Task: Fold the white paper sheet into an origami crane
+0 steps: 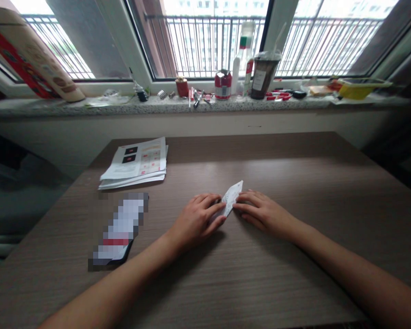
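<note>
A small folded piece of printed paper [232,195] stands tilted on the brown table, its far corner pointing up and to the right. My left hand [201,215] grips the paper's left side, fingers on top and thumb along the near edge; these cover part of it. From the other side, my right hand [260,209] has curled fingers with their tips against the paper's right face. Both hands rest low over the table [205,283], close together.
A phone-like device [123,228], blurred by pixels, lies left of my left forearm. Behind it is a stack of printed sheets [137,160]. The stone windowsill [150,106] holds a can [223,86], a cup with a straw [263,75], a bottle [238,68] and a yellow container [358,89].
</note>
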`<state>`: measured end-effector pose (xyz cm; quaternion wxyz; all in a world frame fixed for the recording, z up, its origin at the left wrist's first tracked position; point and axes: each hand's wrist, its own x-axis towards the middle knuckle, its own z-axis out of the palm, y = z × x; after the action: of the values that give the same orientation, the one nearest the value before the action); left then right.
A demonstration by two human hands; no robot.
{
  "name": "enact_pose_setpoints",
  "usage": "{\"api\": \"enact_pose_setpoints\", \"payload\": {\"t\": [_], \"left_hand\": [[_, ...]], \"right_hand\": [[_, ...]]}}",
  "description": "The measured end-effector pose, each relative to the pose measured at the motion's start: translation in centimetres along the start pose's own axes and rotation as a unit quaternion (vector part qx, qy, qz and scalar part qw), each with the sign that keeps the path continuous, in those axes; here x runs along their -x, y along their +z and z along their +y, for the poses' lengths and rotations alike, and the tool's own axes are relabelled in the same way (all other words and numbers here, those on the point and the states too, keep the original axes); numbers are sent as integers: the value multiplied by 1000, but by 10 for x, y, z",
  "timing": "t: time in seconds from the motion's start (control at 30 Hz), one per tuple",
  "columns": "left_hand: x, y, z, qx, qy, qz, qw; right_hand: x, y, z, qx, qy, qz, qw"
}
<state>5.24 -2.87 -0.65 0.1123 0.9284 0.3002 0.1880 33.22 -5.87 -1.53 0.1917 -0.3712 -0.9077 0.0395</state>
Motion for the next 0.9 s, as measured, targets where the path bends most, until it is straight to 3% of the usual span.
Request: {"api": "enact_pose_setpoints", "payload": {"t": [0.33, 0.7, 0.9], "left_hand": [[3, 10, -8, -7, 17, 4, 1000], [1, 14, -12, 3, 22, 18, 1000], [0, 13, -11, 14, 49, 33, 998]], "right_hand": [[-4, 1, -12, -48, -14, 2, 999], [-6, 1, -10, -71, -16, 1, 997], [-5, 3, -1, -58, 5, 30, 998]]}}
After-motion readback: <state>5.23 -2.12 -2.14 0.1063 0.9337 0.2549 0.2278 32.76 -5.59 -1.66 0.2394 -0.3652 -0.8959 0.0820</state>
